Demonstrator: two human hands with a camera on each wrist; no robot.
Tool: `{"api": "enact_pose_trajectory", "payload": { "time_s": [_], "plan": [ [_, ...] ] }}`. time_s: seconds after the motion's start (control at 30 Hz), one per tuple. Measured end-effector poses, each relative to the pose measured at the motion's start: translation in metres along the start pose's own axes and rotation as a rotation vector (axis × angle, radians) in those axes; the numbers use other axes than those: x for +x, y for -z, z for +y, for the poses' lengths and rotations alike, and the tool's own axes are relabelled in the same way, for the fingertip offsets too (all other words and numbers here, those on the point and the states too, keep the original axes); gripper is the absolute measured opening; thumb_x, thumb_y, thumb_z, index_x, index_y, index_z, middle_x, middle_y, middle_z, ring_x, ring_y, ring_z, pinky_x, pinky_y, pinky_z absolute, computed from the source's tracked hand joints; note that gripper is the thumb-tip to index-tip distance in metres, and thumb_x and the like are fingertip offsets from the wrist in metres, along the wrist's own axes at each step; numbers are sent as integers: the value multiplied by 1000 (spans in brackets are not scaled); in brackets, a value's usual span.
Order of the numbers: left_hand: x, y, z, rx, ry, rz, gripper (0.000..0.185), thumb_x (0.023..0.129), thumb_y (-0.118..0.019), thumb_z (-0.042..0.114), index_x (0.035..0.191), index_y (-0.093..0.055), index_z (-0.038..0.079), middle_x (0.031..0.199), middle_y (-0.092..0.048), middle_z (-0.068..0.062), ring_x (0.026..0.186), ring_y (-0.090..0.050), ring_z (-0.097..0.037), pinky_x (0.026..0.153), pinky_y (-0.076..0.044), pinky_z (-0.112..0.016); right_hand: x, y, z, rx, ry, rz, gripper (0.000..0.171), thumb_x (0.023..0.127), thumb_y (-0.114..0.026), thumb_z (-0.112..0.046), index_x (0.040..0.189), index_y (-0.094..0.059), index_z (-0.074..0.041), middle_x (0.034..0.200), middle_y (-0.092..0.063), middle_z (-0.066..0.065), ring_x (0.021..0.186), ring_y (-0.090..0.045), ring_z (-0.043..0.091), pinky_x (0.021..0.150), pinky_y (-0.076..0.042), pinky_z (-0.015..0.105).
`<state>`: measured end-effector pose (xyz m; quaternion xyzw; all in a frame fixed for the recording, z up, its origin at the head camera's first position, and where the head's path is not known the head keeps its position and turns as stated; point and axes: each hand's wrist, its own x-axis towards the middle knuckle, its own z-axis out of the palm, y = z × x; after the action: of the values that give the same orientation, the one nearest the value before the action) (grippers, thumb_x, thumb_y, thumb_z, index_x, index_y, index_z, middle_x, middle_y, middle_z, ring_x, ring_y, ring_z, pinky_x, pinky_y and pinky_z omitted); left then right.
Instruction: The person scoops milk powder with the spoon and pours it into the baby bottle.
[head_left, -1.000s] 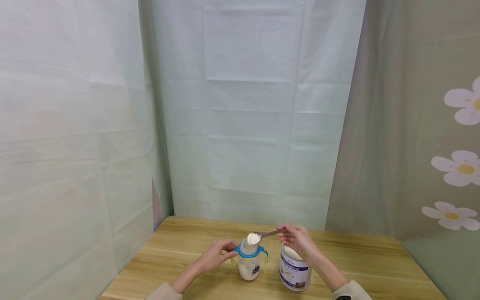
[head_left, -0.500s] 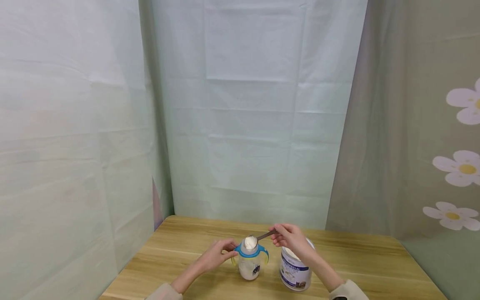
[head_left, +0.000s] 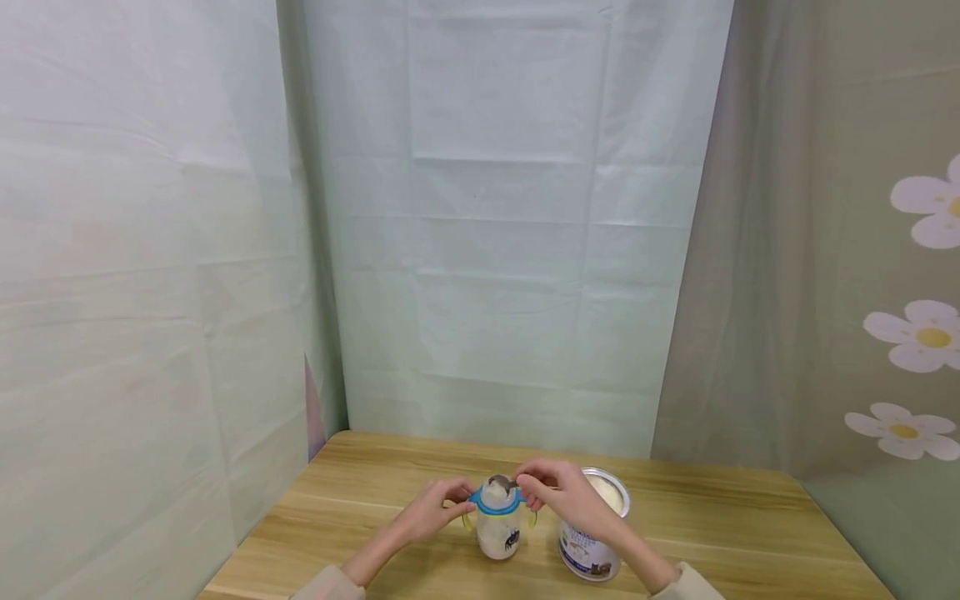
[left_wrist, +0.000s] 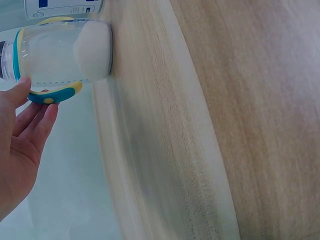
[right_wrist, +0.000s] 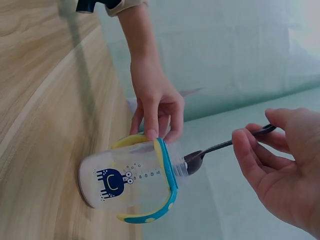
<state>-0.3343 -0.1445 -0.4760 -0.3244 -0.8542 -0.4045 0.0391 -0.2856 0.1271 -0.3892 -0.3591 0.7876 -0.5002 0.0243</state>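
A clear baby bottle [head_left: 497,533] with a blue and yellow two-handled collar stands upright on the table, its lid off. White powder [left_wrist: 95,50] fills its lower part. My left hand [head_left: 437,510] pinches the bottle's left handle [left_wrist: 55,93] between thumb and fingers. In my right hand [head_left: 564,497] is a metal spoon [right_wrist: 215,148], gripped by its handle. The spoon's bowl [right_wrist: 193,162] is tipped at the bottle's open mouth, its back showing. An open tin of powder [head_left: 590,557] stands right of the bottle, partly behind my right forearm.
The wooden table [head_left: 375,467] runs back to a pale hanging curtain [head_left: 495,333]. More curtain closes in the left side, and a flowered curtain [head_left: 787,333] hangs on the right.
My right hand has moved left and down, bringing the spoon from above the bottle to its mouth. The heap of powder on the spoon has been tipped out. My left hand stays on the handle.
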Motion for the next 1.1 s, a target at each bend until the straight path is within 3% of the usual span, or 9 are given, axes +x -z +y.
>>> {"api": "enact_pose_trajectory", "payload": {
  "time_s": [0.27, 0.47, 0.63, 0.87, 1.1],
  "plan": [
    [1, 0, -1, -7, 7, -9, 13, 95, -62, 24, 103, -66, 15, 99, -72, 0, 91, -68, -8, 76, -53, -23, -4, -1, -1, -91, -6, -9, 34, 100, -52, -31, 114, -67, -4, 90, -67, 5, 74, -64, 9, 68, -55, 26],
    [1, 0, -1, -1, 10, -11, 16, 95, -62, 24, 104, -66, 12, 100, -72, -1, 92, -68, -10, 75, -53, -23, -7, 5, 0, -107, -24, 38, 36, 102, -49, -35, 114, -67, -7, 92, -68, 12, 77, -66, 17, 68, -55, 25],
    [1, 0, -1, -1, 11, -6, 15, 95, -62, 25, 103, -66, 14, 99, -72, 0, 92, -68, -10, 75, -53, -24, -8, 12, 0, -110, -24, 102, 33, 102, -49, -31, 112, -68, -6, 88, -66, 5, 74, -64, 9, 68, -55, 25],
    [2, -1, -1, -11, 11, -3, 14, 94, -62, 25, 103, -66, 15, 98, -72, 1, 91, -67, -10, 75, -53, -25, -10, 19, 6, -8, -33, 163, 33, 103, -47, -25, 113, -65, 0, 92, -65, 11, 75, -63, 5, 70, -58, 32],
    [1, -1, -2, -3, 5, -2, 13, 95, -62, 25, 103, -66, 15, 99, -72, 1, 91, -68, -9, 76, -54, -24, -9, 23, 12, 51, -34, 253, 36, 104, -46, -25, 111, -64, 5, 88, -65, 9, 74, -63, 7, 68, -57, 29]
  ]
}}
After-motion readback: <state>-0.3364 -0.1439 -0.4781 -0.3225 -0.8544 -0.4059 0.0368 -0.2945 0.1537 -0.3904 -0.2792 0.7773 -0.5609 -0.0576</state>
